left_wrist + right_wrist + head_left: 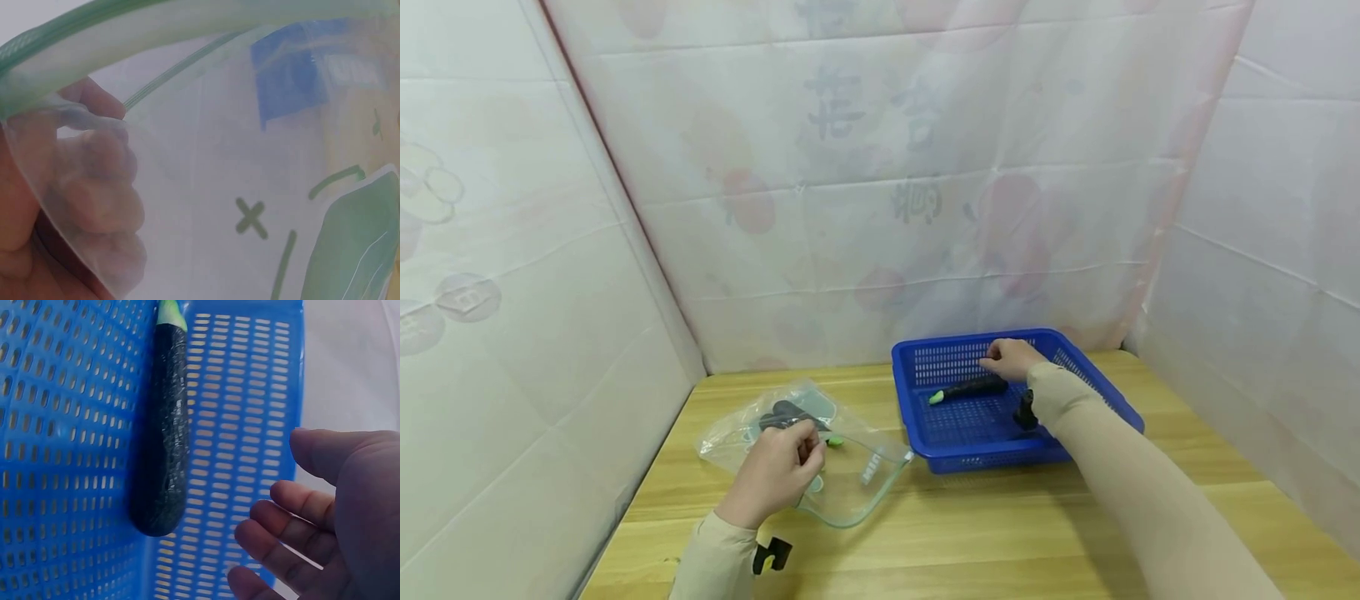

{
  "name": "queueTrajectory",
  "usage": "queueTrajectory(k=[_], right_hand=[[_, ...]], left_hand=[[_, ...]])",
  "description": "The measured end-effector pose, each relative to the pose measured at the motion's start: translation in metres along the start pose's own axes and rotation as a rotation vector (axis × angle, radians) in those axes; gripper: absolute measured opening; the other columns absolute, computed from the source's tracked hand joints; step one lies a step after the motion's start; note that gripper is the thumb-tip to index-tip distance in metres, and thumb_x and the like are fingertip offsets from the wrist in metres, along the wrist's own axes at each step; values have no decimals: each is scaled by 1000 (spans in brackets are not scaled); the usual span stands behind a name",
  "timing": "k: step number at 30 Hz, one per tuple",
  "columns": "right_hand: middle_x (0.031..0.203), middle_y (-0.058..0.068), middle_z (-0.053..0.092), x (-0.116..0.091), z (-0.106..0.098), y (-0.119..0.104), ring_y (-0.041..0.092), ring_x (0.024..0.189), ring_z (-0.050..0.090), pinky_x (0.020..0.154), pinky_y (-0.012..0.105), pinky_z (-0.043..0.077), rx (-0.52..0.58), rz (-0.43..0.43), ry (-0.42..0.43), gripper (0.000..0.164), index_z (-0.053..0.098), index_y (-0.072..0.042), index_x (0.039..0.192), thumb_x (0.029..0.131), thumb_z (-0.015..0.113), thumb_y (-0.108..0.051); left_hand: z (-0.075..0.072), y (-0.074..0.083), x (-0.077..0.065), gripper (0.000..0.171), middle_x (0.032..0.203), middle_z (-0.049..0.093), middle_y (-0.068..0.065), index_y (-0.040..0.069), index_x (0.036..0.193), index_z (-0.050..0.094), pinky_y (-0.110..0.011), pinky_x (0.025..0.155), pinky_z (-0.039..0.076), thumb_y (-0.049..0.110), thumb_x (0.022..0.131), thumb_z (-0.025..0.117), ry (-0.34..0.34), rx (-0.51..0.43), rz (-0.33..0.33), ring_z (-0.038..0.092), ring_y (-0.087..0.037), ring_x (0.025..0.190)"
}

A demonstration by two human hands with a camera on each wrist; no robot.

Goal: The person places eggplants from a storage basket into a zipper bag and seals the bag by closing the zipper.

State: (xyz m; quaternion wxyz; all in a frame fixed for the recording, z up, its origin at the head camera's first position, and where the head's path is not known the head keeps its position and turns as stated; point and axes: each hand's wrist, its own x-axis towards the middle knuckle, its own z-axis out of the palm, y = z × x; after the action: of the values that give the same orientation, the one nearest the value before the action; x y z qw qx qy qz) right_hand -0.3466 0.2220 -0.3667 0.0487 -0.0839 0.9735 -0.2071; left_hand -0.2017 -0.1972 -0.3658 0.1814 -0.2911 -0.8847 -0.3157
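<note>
My left hand (778, 471) pinches the rim of a clear zip bag (194, 169) with a green seal strip and green print. The bag lies on the table with its mouth toward me. Inside it are dark vegetables (786, 411), and a bright green tip shows beside my fingers. A dark zucchini (164, 431) with a pale green stem end lies in the blue basket (917, 437), along its far side. Above that basket's back part hovers my right hand (1015, 360), its fingers loosely bent with nothing between them. The right wrist view shows a gap between this hand and the zucchini.
The basket stands at the back right of the wooden table (880, 554), close to the bag's right corner. Printed cloth (865, 208) hangs behind the table, with more pale cloth on both sides.
</note>
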Motion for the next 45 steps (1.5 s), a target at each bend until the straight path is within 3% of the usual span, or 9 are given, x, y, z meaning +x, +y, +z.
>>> queueTrajectory(k=[10,20,26,35,45], right_hand=[[126,31,53,6,10,14,44,114,53,90,53,45,-37,10,9,48,49,11,130,98,54,-26],[133,30,49,15,26,37,45,119,49,93,55,43,-64,52,2,52,47,7,134,96,58,-26],[134,31,47,13,31,39,46,120,48,93,56,43,-91,76,-33,54,45,7,136,94,61,-24],[136,31,45,14,41,49,46,121,47,92,55,43,-42,78,-102,60,42,9,137,92,64,-23],[133,30,49,11,42,51,45,119,49,89,52,46,-41,112,-152,55,48,7,134,90,67,-20]], left_hand=[[2,-1,-3,28,49,37,18,21,68,49,-16,38,26,3,84,62,-10,-5,0,28,8,39],[2,1,-3,27,49,38,18,21,68,50,-15,38,27,3,84,62,-16,-8,5,28,8,40],[3,2,-4,26,50,39,19,22,69,50,-15,37,28,5,84,62,-14,0,5,29,8,40],[5,3,-5,26,50,39,19,23,69,50,-15,39,28,6,84,62,-4,7,17,29,9,41],[6,5,-4,26,51,40,19,23,69,51,-15,38,30,5,84,62,-9,4,19,31,9,41]])
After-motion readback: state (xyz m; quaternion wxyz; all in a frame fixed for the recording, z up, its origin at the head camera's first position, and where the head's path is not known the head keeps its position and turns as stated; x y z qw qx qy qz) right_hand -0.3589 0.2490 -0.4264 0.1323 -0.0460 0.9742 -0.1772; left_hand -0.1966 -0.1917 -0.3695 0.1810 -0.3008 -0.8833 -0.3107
